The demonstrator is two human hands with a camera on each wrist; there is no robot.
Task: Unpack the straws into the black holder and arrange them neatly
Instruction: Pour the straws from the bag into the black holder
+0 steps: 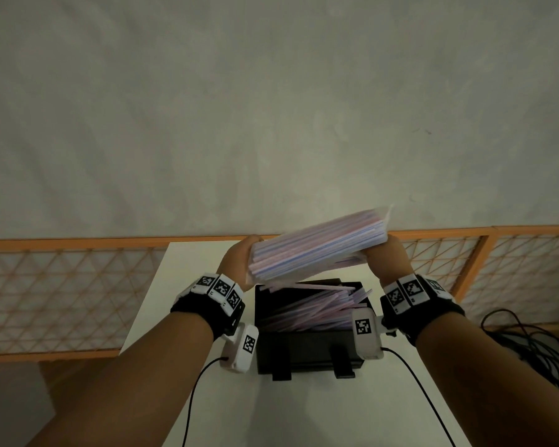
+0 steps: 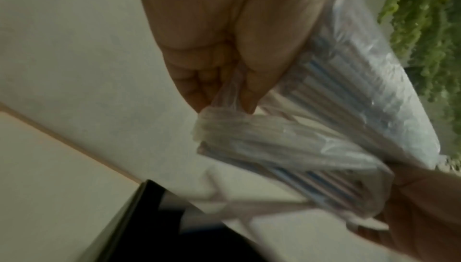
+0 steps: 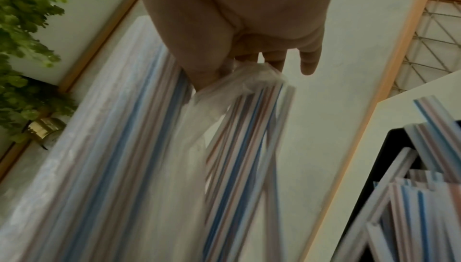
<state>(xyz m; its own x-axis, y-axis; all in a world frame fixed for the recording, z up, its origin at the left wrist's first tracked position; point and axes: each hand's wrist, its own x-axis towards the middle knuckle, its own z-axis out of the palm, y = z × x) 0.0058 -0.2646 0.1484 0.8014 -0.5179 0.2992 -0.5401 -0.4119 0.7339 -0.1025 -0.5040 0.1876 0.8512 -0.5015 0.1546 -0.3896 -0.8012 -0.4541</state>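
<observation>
A clear plastic pack of striped straws hangs tilted above the black holder, its right end higher. My left hand pinches the bag's lower left end; my right hand pinches the plastic at the upper right end. Several loose straws lie jumbled and slanted inside the holder, some poking over its rim. A few straws slip from the underside of the bag.
The holder stands on a white table whose far edge lies just beyond the hands. An orange-framed lattice fence runs behind. Black cables pile on the floor at right. Green foliage and a gold object show beyond.
</observation>
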